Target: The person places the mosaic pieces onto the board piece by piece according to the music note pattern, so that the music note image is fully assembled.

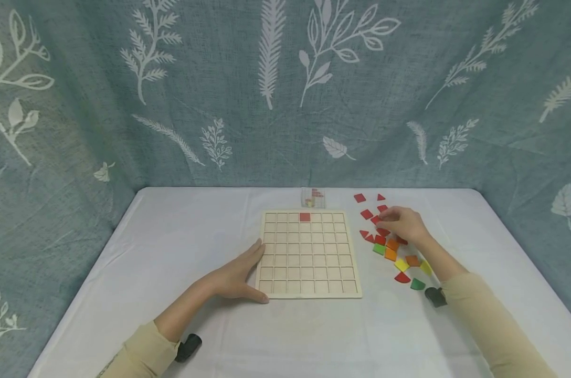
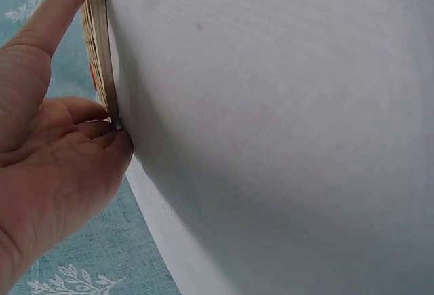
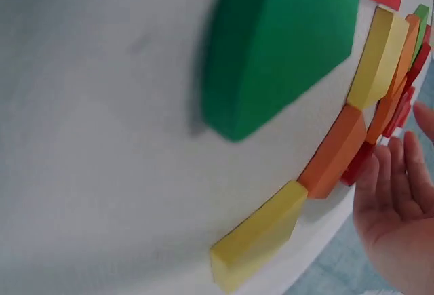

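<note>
My left hand [image 1: 238,274] rests at the left edge of a pale wooden grid board [image 1: 299,260], thumb and fingers spread along its side. In the left wrist view, fingertips [image 2: 116,124] touch the board's edge [image 2: 102,44]. One red square tile [image 1: 305,217] sits in the board's top row. To the right, my right hand [image 1: 402,223] reaches over red pieces, its thumb and index finger at a red square [image 1: 376,220]. In the right wrist view, the thumb stands apart from the loosely bent fingers [image 3: 400,173], and I see no piece held there.
Below the right hand lie orange [image 1: 390,254], yellow [image 1: 401,265] and green [image 1: 418,284] pieces, plus a red quarter-round [image 1: 402,277]. Other red squares [image 1: 359,198] and triangles are scattered above. A small clear packet or card [image 1: 313,198] stands behind the board.
</note>
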